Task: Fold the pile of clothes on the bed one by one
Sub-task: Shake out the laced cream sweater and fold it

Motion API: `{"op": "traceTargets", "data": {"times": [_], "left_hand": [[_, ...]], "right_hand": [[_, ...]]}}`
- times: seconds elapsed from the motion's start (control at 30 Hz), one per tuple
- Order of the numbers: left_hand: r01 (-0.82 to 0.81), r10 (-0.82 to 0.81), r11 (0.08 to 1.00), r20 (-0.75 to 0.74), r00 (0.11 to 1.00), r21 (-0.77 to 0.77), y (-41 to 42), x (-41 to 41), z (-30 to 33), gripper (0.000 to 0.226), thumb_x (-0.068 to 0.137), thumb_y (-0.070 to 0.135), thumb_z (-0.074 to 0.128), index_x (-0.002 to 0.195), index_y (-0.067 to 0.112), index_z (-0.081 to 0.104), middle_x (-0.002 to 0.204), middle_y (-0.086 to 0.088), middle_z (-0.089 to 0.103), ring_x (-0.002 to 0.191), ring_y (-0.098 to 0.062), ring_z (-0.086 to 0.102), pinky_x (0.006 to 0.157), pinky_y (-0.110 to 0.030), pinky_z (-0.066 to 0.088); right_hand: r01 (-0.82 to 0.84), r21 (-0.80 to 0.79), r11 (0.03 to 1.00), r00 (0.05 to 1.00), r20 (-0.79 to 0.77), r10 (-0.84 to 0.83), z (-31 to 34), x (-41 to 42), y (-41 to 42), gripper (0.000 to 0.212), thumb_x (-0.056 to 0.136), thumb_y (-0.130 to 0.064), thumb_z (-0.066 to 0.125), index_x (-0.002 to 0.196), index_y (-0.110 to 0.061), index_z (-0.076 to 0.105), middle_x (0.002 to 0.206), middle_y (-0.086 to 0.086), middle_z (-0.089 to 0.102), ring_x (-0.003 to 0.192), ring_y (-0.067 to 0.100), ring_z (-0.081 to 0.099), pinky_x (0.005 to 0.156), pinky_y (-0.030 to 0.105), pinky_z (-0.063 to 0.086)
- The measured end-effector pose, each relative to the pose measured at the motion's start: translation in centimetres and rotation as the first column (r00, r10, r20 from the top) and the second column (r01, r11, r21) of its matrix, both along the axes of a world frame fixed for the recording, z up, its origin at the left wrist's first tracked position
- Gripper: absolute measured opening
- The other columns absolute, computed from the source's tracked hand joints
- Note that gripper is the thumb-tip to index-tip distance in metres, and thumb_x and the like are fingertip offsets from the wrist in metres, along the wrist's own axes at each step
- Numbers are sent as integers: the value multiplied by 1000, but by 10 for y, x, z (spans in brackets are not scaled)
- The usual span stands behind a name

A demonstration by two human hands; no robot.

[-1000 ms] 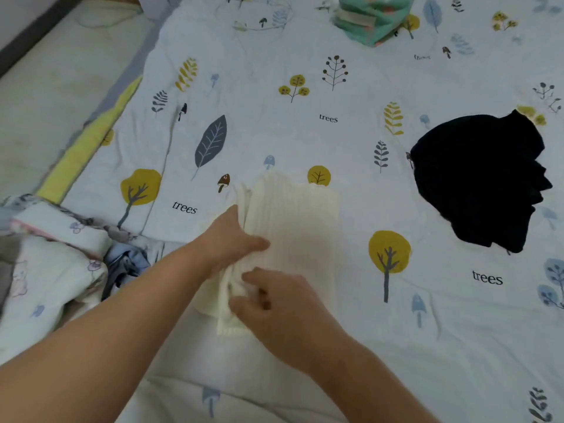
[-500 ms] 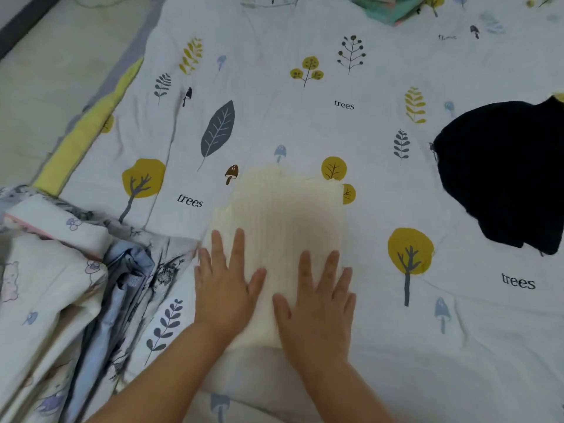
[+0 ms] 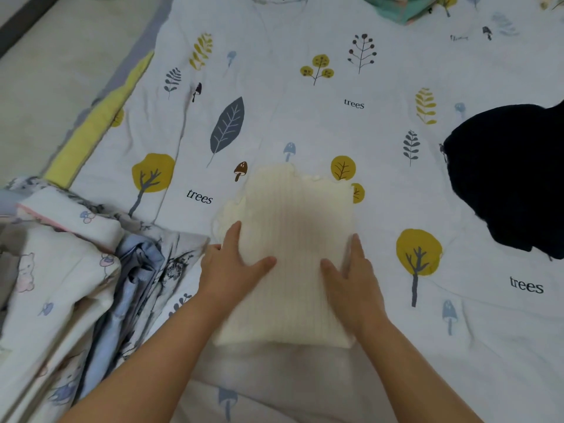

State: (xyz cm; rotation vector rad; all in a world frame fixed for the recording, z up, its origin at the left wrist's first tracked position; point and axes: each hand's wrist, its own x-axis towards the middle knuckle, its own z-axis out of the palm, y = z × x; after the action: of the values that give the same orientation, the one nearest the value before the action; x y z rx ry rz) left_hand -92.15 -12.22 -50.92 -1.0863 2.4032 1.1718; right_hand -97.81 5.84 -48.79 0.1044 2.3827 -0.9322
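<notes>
As both hands framed a folded cream knit garment (image 3: 293,245) on the bed (image 3: 305,117), the left hand (image 3: 232,267) lay along its left edge and the right hand (image 3: 354,276) along its right, fingers straight and flat, thumbs resting on top, neither gripping. The garment sat as a ribbed rectangle on the tree-print bedspread, its far edge slightly ragged, with a bit of fabric poking out at its upper left corner.

The step in hand appeared to be squaring and smoothing the fold. Doing it well would likely mean pressing the sides inward evenly, tucking that stray upper-left corner under, and sweeping the palms away from the body so the ribs lay straight.

To the left of the garment, almost touching the left wrist, a pile of unfolded clothes (image 3: 76,285) in white and blue prints crowded the near edge of the bed. Well to the right of the garment lay a crumpled dark garment (image 3: 512,178). Far beyond the garment, at the top of the view, sat a teal bundle (image 3: 406,9). Bare bedspread stretched beyond the garment and to its right, seemingly the best room for setting the finished piece aside. The bed's edge ran off to the far left, floor (image 3: 45,87) past it.
</notes>
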Motion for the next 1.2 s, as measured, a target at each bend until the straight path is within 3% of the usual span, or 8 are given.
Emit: {"op": "traceTargets", "data": {"times": [0.13,0.27,0.47,0.67,0.83,0.9,1.07,1.2], "left_hand": [[76,-75,994,-12,997,79,-1,3,3,111,43,68,67,139,48,14,124,-3,50,110,-25,54,90,-44,49],[63,-33,961,-117,993,268,-5,8,16,101,55,35,78,141,35,25,129,5,49,114,-17,51,96,-37,45],[15,96,883,-213,972,468,4,26,58,81,54,19,74,126,37,40,117,8,59,105,-14,61,87,-33,51],[37,104,891,-282,954,452,12,48,132,80,55,21,77,121,49,42,122,11,58,108,-11,60,92,-39,51],[76,72,919,-356,932,387,13,60,205,78,72,5,75,122,50,37,118,19,56,100,-2,59,76,-20,51],[81,72,928,-389,919,364,11,67,234,77,72,4,75,121,50,38,117,21,55,98,1,59,74,-17,51],[63,103,946,-477,873,319,3,91,303,74,72,-3,73,116,46,39,110,25,53,84,18,57,70,-6,47],[36,120,955,-494,861,295,-11,116,348,82,64,10,80,125,41,35,111,30,48,94,17,49,74,-4,44]], "right_hand": [[-69,-97,993,995,64,75,5,6,-5,90,84,-39,63,149,-35,0,134,2,33,118,21,43,92,32,39],[-80,-165,983,997,6,82,16,9,-6,87,81,-23,68,147,-29,13,135,0,35,103,6,33,85,22,30],[-112,-182,977,991,-88,97,58,22,2,80,77,-16,70,143,-27,25,133,-5,39,109,5,37,89,19,30],[-107,-224,969,981,-182,66,132,44,17,79,74,-15,71,139,-30,29,119,-10,40,102,3,37,85,19,30],[-145,-300,943,964,-257,67,201,58,23,80,73,-11,71,139,-32,31,118,-10,42,91,-8,42,71,9,32],[-158,-332,930,957,-282,62,228,63,21,79,73,-10,72,139,-30,32,120,-10,43,92,-8,42,71,6,32],[-231,-357,905,932,-349,101,293,81,9,77,76,-17,72,139,-33,31,135,-8,39,109,3,39,88,21,32],[-304,-357,883,902,-407,146,328,94,-8,77,75,-17,73,139,-30,32,135,-4,41,110,7,41,87,22,33]]}}
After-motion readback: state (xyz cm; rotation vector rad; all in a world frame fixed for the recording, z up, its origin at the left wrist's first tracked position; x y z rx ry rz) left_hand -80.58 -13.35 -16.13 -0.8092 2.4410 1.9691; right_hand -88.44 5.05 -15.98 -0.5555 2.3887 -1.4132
